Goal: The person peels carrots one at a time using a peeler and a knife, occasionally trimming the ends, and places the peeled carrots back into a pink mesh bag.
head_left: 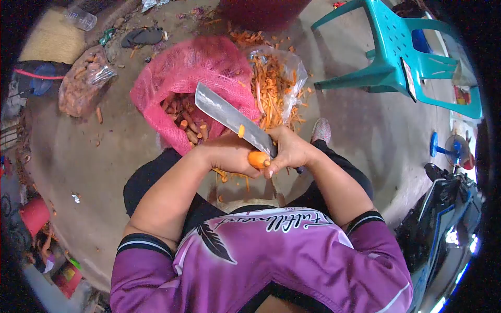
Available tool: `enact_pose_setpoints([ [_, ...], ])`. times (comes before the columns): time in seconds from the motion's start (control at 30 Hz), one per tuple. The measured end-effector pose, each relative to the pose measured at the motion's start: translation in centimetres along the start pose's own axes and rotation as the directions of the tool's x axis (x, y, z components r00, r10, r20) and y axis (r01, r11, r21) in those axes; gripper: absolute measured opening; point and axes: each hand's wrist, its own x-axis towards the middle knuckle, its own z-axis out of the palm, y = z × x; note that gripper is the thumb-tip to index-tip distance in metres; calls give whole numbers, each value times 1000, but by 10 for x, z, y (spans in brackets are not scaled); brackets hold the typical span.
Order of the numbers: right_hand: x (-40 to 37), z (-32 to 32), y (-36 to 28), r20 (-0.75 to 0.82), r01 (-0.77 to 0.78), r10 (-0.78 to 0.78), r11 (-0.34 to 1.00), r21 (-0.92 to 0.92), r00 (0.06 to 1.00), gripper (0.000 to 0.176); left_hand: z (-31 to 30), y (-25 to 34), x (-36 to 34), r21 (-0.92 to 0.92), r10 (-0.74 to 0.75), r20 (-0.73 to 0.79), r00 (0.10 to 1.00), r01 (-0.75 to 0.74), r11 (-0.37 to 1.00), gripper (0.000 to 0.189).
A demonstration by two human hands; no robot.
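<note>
My left hand (232, 155) is closed around a peeled orange carrot (258, 159), its cut end pointing right. My right hand (290, 150) grips a large broad-bladed knife (223, 110), most of its handle hidden by the fingers. The blade slants up and left over my left wrist, close to the carrot. A small orange shaving (241, 130) clings to the blade. Just beyond my hands lies an open pink mesh sack (201, 60) with several unpeeled carrots (190, 122) in its mouth. To its right, a clear plastic bag (297, 78) is beside heaped orange peelings (270, 94).
A teal plastic chair (383, 52) stands at upper right. At far left sits a filled clear bag (86, 83), with a dark slipper (142, 37) beyond it. On the right are a blue fan (443, 149) and a black motorcycle (443, 224). Peel scraps litter the concrete floor (94, 172).
</note>
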Motion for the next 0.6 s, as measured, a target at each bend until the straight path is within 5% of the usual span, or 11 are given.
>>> enact_pose_setpoints([
  [0.13,-1,1,-2,-13,45,-45,999,-28,999,61,-2,5,-2,-141,-61,64,996,69,988,42],
  [0.23,-1,-1,8,-128,134,-177,948,-290,976,62,4,-6,0,-183,-125,80,989,138,973,40],
  [0.53,0,-1,8,-186,53,-136,918,-393,973,53,-8,21,-2,-142,-323,50,945,327,934,32],
  [0.6,0,0,8,-165,61,-130,927,-371,978,52,12,-12,-2,-474,-338,157,928,371,798,29],
])
